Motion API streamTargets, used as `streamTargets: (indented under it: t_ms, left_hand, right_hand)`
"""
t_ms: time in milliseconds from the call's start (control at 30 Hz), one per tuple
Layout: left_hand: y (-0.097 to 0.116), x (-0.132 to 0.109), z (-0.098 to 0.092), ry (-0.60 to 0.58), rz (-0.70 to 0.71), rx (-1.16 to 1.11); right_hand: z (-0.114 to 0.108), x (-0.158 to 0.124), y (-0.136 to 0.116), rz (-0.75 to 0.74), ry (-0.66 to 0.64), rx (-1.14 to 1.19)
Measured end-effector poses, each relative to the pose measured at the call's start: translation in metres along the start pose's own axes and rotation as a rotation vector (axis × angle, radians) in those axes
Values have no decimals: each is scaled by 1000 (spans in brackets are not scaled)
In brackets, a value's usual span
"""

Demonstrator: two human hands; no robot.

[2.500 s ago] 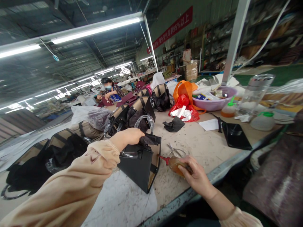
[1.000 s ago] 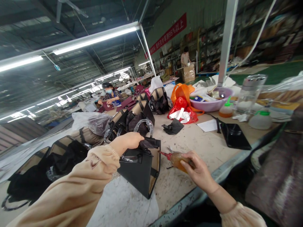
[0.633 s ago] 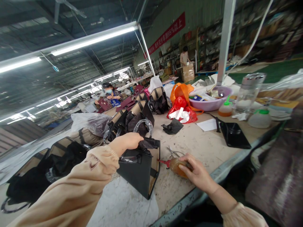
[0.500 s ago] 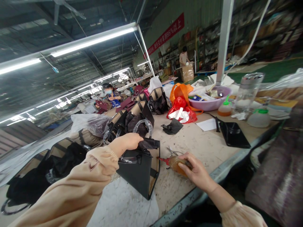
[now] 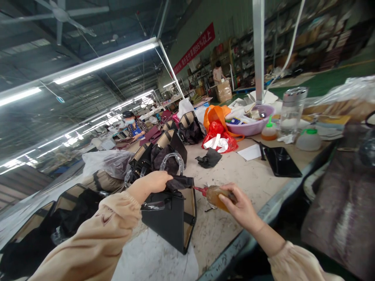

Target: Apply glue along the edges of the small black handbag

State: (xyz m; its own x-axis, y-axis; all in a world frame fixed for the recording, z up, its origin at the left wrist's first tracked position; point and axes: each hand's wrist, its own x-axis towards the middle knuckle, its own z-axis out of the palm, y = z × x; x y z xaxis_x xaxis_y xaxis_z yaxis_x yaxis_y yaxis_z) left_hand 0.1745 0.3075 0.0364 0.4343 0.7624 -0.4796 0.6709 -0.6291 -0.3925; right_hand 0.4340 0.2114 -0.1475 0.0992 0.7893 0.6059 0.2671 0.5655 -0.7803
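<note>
A black handbag [image 5: 166, 222] stands on the table with its beige open side facing right. My left hand [image 5: 155, 181] is closed on the dark lining at the bag's top; its fingertips are partly hidden by the fabric. In my right hand [image 5: 238, 203] is a squeeze bottle [image 5: 216, 197] of amber liquid, tilted so its red nozzle points left. The nozzle tip is at the bag's upper right edge; whether it touches, I cannot tell. Behind the bottle, scissors are mostly hidden. A plastic-wrapped handle [image 5: 156, 205] hangs on the bag's front.
More black bags [image 5: 164, 152] stand behind, and others lie at left. A black cloth scrap [image 5: 209, 158], a red plastic bag [image 5: 219, 136], a purple basin [image 5: 252, 127], a glass jar [image 5: 291, 113], a black tablet [image 5: 283, 162] and small bottles [image 5: 308, 139] sit to the right. Two people are farther back.
The bottle's nozzle has moved up to the bag's upper edge. My left hand has lifted the lining edge slightly. The view has shifted a little to the right.
</note>
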Motion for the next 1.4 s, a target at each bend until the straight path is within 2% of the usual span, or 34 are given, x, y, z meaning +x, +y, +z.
streamTargets:
  t_ms: [333,667,1133,1400]
  left_hand:
    - [-9,3,9,33,33,3]
    - [-15,6,16,36,33,-52]
    - [-15,3,15,25,23,-92]
    - [-21,2,20,40,29,-130]
  right_hand:
    - [-1,-4,3,39,-53,41]
    - [4,4,-5,93,37,88]
    - [-1,-1,-4,137,-17,131]
    - [5,5,-4,179,43,170]
